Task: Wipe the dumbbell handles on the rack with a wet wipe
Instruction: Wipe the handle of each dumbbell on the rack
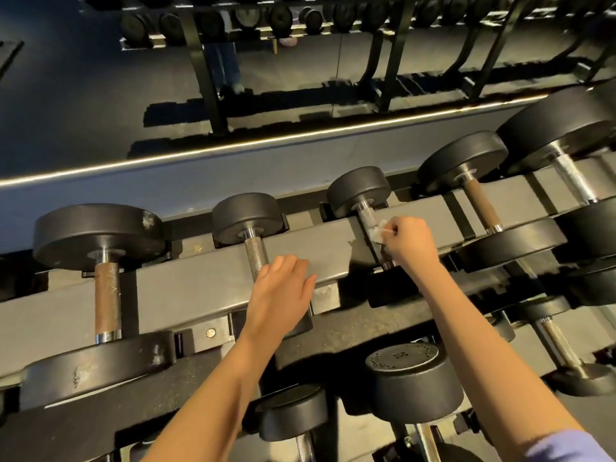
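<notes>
Right hand (411,243) is curled tight on a small white wet wipe (380,228). I see it pressing the wipe against the right side of a rough metal handle (366,215). That handle belongs to the third dumbbell (358,188) from the left on the top shelf of the rack (186,288).

Left hand (283,288) lies flat on the grey bar of the rack, with its fingers straight and close together. It holds nothing. Its fingertips reach the near end of the second dumbbell's handle (255,253).

Far left on the same shelf sits a big dumbbell with a rusty brown handle (106,298). To the right of the wipe are a dumbbell with a dull brown handle (480,205) and one with a shiny handle (573,180). On the shelf below, between my two arms, a black dumbbell head (413,378) shows the number 30. A purple sleeve (563,445) peeks in at the bottom right corner.
</notes>
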Action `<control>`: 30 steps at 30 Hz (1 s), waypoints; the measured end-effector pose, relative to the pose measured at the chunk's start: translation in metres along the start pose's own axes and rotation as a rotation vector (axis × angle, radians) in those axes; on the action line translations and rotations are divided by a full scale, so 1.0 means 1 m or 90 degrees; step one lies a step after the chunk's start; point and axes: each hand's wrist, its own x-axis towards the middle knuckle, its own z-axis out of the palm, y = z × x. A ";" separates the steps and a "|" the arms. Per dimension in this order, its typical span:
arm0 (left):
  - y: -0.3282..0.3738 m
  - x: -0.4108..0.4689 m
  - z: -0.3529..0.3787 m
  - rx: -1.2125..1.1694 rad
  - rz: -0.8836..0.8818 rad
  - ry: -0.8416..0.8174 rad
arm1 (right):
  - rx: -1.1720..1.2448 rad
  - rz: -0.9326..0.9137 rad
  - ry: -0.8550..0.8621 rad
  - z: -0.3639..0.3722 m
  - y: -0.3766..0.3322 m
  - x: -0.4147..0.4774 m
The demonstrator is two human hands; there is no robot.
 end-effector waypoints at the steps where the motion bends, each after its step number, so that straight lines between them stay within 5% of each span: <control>1: -0.001 0.000 0.001 -0.003 0.013 0.001 | 0.054 -0.016 0.040 0.002 0.001 0.006; 10: 0.041 0.034 0.009 -0.183 0.005 -0.079 | 0.095 -0.035 -0.065 -0.004 0.027 0.005; 15: 0.097 0.084 0.016 -0.358 -0.028 -0.075 | 0.250 -0.038 -0.061 -0.015 0.024 0.005; 23: 0.104 0.110 0.039 -0.385 -0.038 -0.032 | 0.507 0.031 -0.125 -0.008 0.028 0.002; 27: 0.098 0.119 0.045 -0.384 -0.098 0.052 | 0.468 0.015 -0.035 0.002 0.031 -0.008; 30: 0.088 0.128 0.048 -0.386 -0.167 0.113 | 0.251 -0.034 0.099 0.015 0.030 -0.012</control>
